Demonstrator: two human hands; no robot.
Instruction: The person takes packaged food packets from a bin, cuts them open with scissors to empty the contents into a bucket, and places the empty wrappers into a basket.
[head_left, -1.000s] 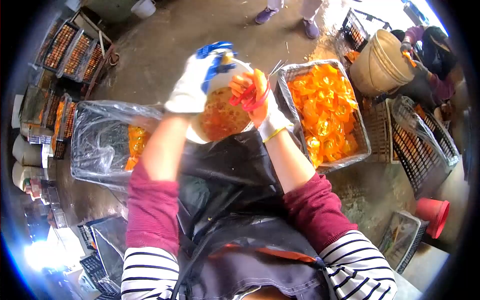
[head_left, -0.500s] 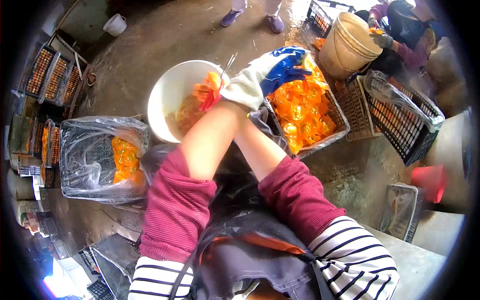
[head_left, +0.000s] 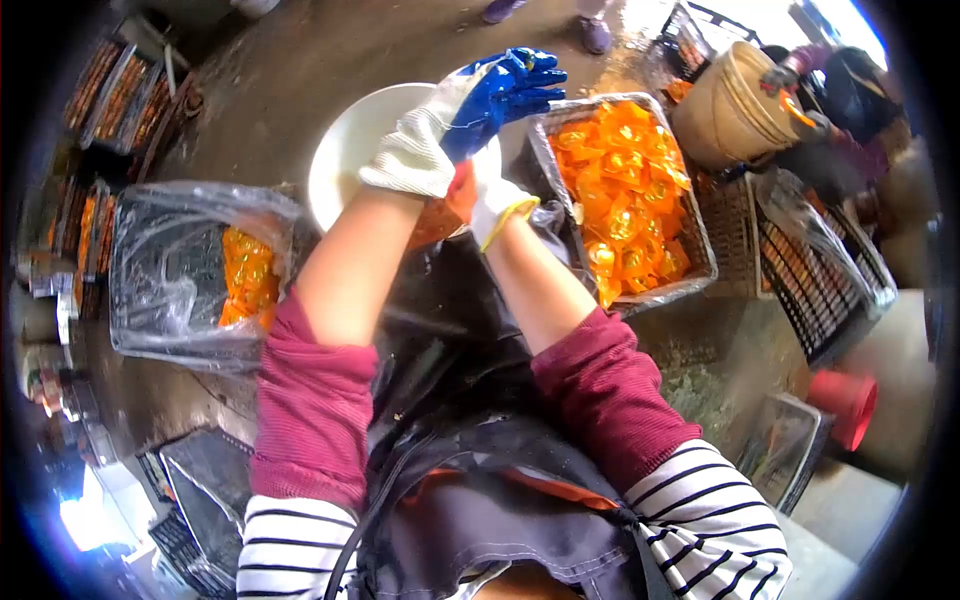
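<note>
My left hand [head_left: 490, 105], in a white knit glove with a wet blue coated palm, is raised over the right rim of a white bucket [head_left: 335, 150]. Its fingers stretch out to the right, and I see nothing held in them. Below it, my right hand [head_left: 492, 207] wears a white glove with a yellow cuff. Its fingers are mostly hidden behind the left wrist; an orange-red patch [head_left: 458, 200] shows there. Just right of the hands is a lined crate [head_left: 700, 240] heaped with shiny orange packets [head_left: 625, 190].
To the left, a plastic-lined crate [head_left: 150, 335] holds some orange packets [head_left: 250, 275]. A beige bucket [head_left: 725, 115] and a co-worker's gloved hands [head_left: 800, 100] are upper right. Black crates [head_left: 825, 290] and a red bucket [head_left: 845, 405] stand at right. Another person's shoes [head_left: 595, 35] show at the top.
My left hand has moved left from above the packets in the right crate to over the white bucket. My right hand has shifted back right and lower, beneath the left wrist. The view has shifted.
</note>
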